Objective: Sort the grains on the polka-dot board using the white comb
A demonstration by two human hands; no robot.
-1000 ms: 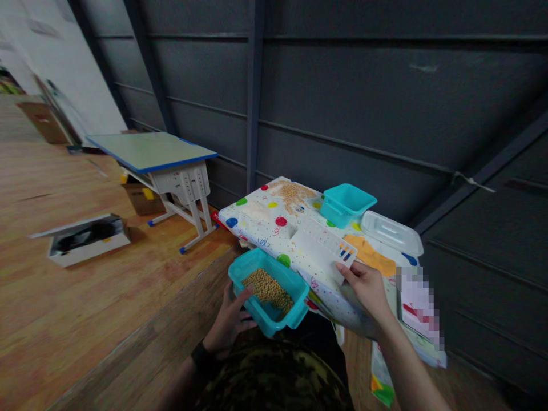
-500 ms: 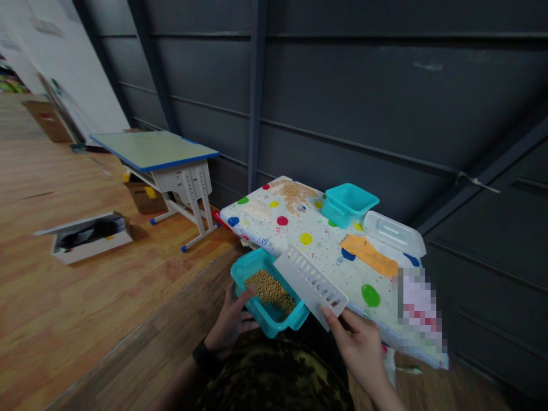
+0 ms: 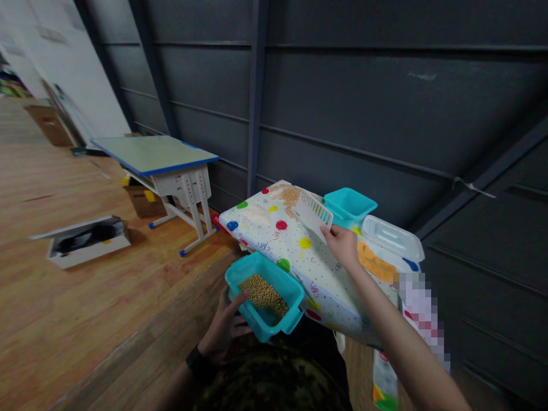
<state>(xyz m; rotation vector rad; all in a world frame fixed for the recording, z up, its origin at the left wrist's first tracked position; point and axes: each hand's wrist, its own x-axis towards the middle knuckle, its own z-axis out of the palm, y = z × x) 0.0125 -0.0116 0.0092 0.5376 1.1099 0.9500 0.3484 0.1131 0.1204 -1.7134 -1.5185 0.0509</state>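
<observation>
"Low in the middle of the frame, what does the left hand [image 3: 223, 328] have?"

"It has a turquoise plastic tub [image 3: 280, 281]. The thumb bends over the rim, and the other fingers are on the outside, so it has a snug hold on the side. Lots of round yellow soybeans [image 3: 263, 292] lie in the tub."

"Is the tub on the table?"

"It is just by the table's near edge. I can't tell if they touch."

"And the right hand [image 3: 343, 245]?"

"That one is right of the middle, over the balloon-print tablecloth [image 3: 295, 265]. Its thumb and fingers pinch the near end of a white slotted plastic tray [image 3: 307, 214], so the grip is narrow. The tray is tilted, and its far end is by some tan grains [image 3: 289, 196] spread on the cloth. I can't tell if it touches them."

"What else is near that hand?"

"Behind it is a second turquoise tub [image 3: 349, 202]. To the right is a clear plastic lid [image 3: 393, 237], and under it in the frame is an orange patch [image 3: 377, 264], too blurry to name"
</observation>
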